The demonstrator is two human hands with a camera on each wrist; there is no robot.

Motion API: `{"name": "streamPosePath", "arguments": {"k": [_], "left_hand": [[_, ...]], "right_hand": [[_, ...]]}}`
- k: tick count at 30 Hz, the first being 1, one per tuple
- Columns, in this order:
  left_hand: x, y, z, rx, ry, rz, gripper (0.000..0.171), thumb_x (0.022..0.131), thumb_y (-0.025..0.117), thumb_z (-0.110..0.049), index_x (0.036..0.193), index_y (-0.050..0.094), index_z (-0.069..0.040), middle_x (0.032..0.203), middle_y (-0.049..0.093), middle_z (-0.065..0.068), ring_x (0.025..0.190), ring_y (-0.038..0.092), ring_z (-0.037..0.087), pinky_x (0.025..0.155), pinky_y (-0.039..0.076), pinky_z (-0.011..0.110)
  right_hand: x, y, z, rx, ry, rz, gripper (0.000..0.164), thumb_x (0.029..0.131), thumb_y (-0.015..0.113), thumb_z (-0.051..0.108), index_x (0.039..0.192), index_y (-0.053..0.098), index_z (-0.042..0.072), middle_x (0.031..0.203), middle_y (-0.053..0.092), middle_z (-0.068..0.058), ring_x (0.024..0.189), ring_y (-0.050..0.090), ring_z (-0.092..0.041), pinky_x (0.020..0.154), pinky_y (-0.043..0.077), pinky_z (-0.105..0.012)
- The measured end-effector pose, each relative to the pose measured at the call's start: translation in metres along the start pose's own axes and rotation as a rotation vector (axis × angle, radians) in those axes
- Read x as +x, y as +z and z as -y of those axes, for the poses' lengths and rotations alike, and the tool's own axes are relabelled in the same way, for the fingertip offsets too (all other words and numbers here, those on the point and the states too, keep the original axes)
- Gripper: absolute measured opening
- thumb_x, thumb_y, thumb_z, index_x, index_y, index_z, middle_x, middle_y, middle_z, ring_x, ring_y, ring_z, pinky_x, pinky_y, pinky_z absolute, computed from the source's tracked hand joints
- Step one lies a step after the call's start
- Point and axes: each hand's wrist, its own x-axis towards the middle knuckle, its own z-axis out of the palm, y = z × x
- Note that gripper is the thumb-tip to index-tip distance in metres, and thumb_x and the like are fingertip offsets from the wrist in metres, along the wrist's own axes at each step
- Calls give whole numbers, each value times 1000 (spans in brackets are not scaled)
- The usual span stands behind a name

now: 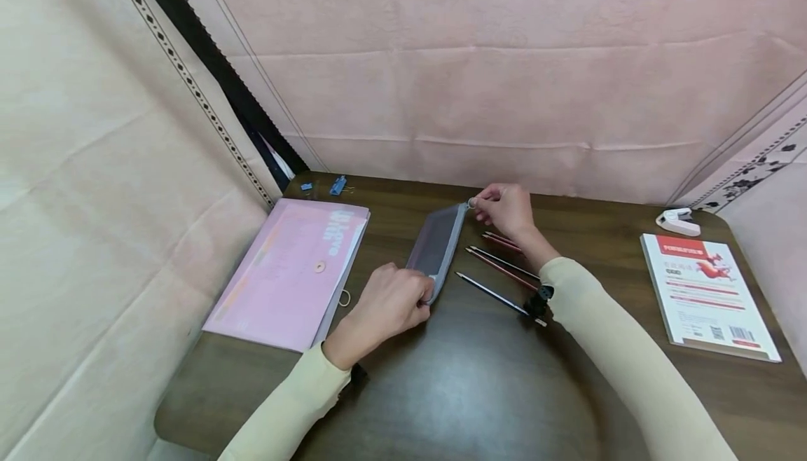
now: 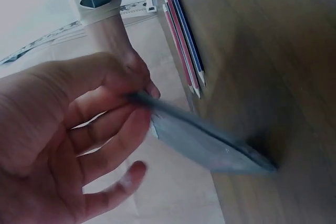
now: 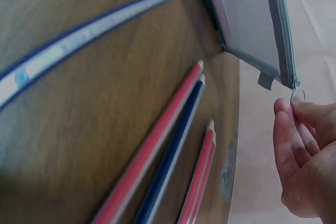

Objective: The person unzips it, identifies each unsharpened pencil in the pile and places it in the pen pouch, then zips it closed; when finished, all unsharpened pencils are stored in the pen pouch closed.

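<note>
A grey see-through zipper pouch (image 1: 433,242) is held tilted up on edge over the dark wooden table. My left hand (image 1: 389,305) pinches its near end between thumb and fingers; the left wrist view shows the other fingers loosely bent below the pouch (image 2: 202,142). At the far end, my right hand (image 1: 506,210) pinches the zipper's ring pull (image 3: 297,96) between thumb and forefinger. Several sharpened pencils lie to the right of the pouch, among them a dark blue pencil (image 1: 494,294) and a red pencil (image 3: 149,142), partly under the right forearm.
To the left lies a pink folder (image 1: 284,272) with a button and ring. Behind it are small blue clips (image 1: 338,185). A white book with a red band (image 1: 706,300) lies at the right, a white stapler-like object (image 1: 677,221) behind it. Cloth curtains border the table (image 1: 479,391).
</note>
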Motion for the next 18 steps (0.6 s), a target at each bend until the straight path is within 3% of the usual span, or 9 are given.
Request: {"name": "streamPosePath", "arguments": {"k": [5,10,15,18], "left_hand": [[10,5,1,-61,7,157,31,78,71,-29,59,47,-28,53,43,-14,50,40,7,45,28,25],[19,14,6,-55,4,226,28,81,72,-32,64,51,-27,56,48,-12,51,44,8,43,30,26],[21,19,14,-96,8,303,19,82,74,-37,77,60,-26,65,53,-13,56,48,8,46,36,23],[18,15,20,-169,-30,335,21,81,75,-41,90,65,-25,72,60,-13,60,52,6,50,41,21]], "right_hand": [[-10,17,-2,-188,-77,7,10,88,69,23,82,72,15,72,72,-5,57,68,-19,48,55,-29],[-16,25,-2,-262,-114,71,7,88,69,23,86,70,16,76,72,-2,60,67,-16,53,54,-26],[-33,13,-5,-323,-132,127,9,90,67,28,93,69,20,84,71,2,72,64,-13,63,54,-30],[-48,-4,-12,-361,-161,127,12,91,65,31,95,70,21,86,71,4,79,63,-12,71,53,-32]]}}
